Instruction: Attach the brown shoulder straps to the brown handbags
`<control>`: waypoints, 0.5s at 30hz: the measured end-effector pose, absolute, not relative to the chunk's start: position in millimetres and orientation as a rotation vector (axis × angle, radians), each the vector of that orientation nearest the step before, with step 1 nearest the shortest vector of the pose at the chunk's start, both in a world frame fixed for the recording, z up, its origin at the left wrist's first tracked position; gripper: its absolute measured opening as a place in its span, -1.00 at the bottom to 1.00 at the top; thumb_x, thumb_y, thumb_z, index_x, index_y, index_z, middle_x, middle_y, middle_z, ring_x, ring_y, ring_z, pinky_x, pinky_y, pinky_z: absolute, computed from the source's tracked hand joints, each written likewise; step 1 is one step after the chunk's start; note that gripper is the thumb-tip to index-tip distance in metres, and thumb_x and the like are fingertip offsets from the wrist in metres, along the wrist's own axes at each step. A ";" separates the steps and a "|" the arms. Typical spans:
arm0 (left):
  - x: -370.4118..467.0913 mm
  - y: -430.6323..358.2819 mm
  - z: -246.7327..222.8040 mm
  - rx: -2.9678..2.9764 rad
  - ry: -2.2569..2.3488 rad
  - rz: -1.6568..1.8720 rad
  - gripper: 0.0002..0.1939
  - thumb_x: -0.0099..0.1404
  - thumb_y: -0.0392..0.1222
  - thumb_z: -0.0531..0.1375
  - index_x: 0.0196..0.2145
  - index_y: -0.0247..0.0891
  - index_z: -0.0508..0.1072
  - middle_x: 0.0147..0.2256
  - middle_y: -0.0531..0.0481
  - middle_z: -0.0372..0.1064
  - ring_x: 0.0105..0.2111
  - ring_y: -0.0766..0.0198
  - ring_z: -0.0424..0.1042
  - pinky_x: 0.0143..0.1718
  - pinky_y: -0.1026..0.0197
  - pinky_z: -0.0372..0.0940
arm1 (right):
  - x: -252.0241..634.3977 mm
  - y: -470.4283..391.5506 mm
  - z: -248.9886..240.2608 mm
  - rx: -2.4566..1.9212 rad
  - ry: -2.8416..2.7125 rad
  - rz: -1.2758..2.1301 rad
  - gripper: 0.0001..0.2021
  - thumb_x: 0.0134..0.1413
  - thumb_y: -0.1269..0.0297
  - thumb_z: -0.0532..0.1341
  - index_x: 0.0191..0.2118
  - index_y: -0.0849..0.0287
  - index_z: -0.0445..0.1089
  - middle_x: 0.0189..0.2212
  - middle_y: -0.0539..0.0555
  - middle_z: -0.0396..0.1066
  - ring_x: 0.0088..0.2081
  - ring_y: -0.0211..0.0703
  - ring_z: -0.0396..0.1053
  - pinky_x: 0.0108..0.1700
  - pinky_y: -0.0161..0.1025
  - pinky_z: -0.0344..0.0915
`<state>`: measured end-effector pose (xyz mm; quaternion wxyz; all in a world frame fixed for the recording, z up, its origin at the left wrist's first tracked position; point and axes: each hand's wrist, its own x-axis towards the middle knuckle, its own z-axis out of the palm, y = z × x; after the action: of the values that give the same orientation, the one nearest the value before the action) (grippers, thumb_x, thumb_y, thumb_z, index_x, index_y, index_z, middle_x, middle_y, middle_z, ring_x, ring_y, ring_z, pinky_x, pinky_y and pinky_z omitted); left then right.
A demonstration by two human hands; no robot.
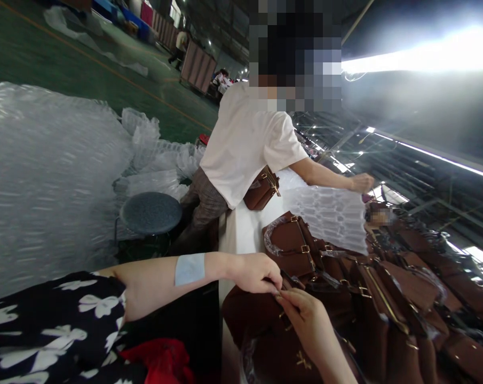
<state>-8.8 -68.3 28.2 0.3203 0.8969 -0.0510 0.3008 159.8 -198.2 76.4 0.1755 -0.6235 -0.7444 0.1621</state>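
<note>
My left hand (255, 273) reaches in from the left, its fingers pinched together above a brown handbag (249, 314). Against its fingertips, my right hand (305, 314) is also closed in a pinch, over the same bag. What the fingertips hold is too small to make out. The bag has gold-coloured fittings, and clear wrap covers its handle at the front. Just beyond my hands, another brown handbag (285, 250) with a wrapped handle stands on the white table (241, 229).
Many brown bags (385, 320) crowd the right side. Ahead, a person in a white shirt (245, 144) stretches an arm over clear air-cushion wrap (329, 213). A round stool (150, 213) and a large heap of clear wrap (53, 186) are at the left.
</note>
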 end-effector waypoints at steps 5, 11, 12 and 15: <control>-5.1 -71.1 28.6 2.387 -0.094 0.785 -0.89 0.29 -0.36 0.18 -0.34 -0.29 0.51 -0.32 -0.02 0.50 -0.30 0.30 0.44 -0.23 0.34 0.27 | 161.5 -197.4 75.2 -1.788 -2.172 0.396 -0.71 0.31 0.22 0.09 -0.41 0.15 0.44 -0.44 0.04 0.43 -0.38 -0.18 0.39 -0.31 -0.32 0.20; -0.2 -78.0 22.1 2.402 -0.051 0.773 -0.88 0.24 -0.41 0.19 -0.37 -0.28 0.51 -0.37 0.01 0.48 -0.33 0.30 0.42 -0.26 0.32 0.26 | 159.0 -198.8 72.2 -1.897 -2.293 0.181 -0.67 0.30 0.28 0.11 -0.51 0.16 0.38 -0.53 -0.01 0.37 -0.45 -0.22 0.32 -0.39 -0.31 0.10; 0.7 -79.0 20.1 2.399 -0.049 0.771 -0.88 0.24 -0.41 0.19 -0.38 -0.28 0.51 -0.37 0.01 0.48 -0.34 0.30 0.41 -0.27 0.31 0.25 | 156.7 -198.9 71.5 -1.904 -2.299 0.154 -0.67 0.29 0.27 0.12 -0.53 0.16 0.38 -0.53 -0.01 0.36 -0.46 -0.23 0.31 -0.40 -0.31 0.09; 2.3 -79.5 18.7 2.375 -0.019 0.763 -0.87 0.28 -0.35 0.17 -0.37 -0.28 0.51 -0.39 0.00 0.46 -0.35 0.30 0.41 -0.29 0.30 0.27 | 151.3 -199.7 73.6 -1.880 -2.241 0.177 -0.66 0.27 0.27 0.13 -0.53 0.14 0.42 -0.55 -0.01 0.38 -0.48 -0.22 0.33 -0.42 -0.29 0.15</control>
<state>2.3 -79.5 18.7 0.3178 0.9027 -0.0073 0.2899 151.3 -199.7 73.6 0.1055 -0.6379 -0.7605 0.0600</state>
